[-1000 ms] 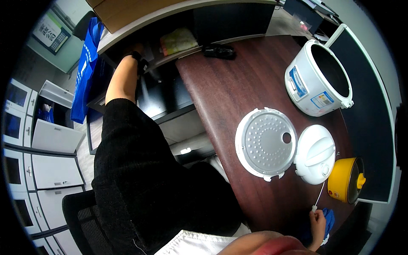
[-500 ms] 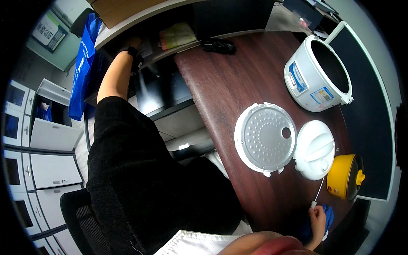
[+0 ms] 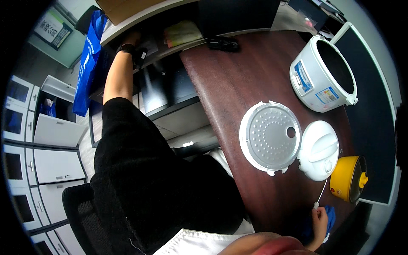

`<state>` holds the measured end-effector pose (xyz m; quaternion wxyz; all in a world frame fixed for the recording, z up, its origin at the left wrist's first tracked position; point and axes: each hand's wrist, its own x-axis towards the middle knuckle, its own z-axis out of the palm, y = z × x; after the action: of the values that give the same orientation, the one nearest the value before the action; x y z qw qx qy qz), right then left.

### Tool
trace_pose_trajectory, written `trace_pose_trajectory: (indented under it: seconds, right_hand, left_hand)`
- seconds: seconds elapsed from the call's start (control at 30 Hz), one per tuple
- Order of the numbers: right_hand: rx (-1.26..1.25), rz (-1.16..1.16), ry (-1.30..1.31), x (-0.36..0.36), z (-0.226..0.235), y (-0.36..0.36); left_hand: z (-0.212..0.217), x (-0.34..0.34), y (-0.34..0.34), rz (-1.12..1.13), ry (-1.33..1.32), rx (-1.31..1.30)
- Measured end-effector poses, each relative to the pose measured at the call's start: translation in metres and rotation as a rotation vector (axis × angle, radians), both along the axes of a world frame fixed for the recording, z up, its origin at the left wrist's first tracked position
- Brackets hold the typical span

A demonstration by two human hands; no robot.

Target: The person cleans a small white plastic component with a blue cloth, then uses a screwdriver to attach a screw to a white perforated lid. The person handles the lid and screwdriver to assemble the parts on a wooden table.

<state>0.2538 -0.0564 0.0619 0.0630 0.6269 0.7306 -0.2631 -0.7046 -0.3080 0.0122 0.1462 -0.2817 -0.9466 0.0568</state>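
Observation:
My left arm in its black sleeve point(image 3: 123, 123) stretches into a dark shelf compartment beneath a box. My left hand point(image 3: 133, 38) is in shadow there, a black band point(image 3: 126, 48) at the wrist; its fingers are hidden. My right hand point(image 3: 319, 219) is at the near right of the table, closed round the white handle of a thin-shafted tool that looks like a screwdriver point(image 3: 316, 205). Blue cloth point(image 3: 330, 214) lies against that hand. Beyond it are a white rice cooker lid point(image 3: 319, 148) and a round dimpled metal inner lid plate point(image 3: 272, 140) with a white rim.
A white rice cooker body point(image 3: 314, 80) lies tilted on the dark red table point(image 3: 229, 80). A yellow pot point(image 3: 343, 178) stands by the dark partition point(image 3: 374, 140). A black object point(image 3: 223, 43) and yellowish cloth point(image 3: 182, 34) lie at the far side. A blue bag point(image 3: 88, 63) hangs left.
The whole view has shifted slightly to the right. My left hand reaches a little farther into the shelf compartment. My right hand keeps its hold on the screwdriver.

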Motion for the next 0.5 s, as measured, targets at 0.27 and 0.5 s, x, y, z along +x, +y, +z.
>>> trace_pose_trajectory:
  seconds: [0.27, 0.5]
  right_hand:
    - [0.038, 0.009, 0.016, 0.008, -0.002, 0.002]
    - [0.074, 0.068, 0.062, 0.026, -0.009, 0.003]
  left_hand:
    - [0.007, 0.028, 0.011, -0.271, 0.052, 0.284]
    - [-0.020, -0.009, 0.016, -0.318, 0.049, 0.554]
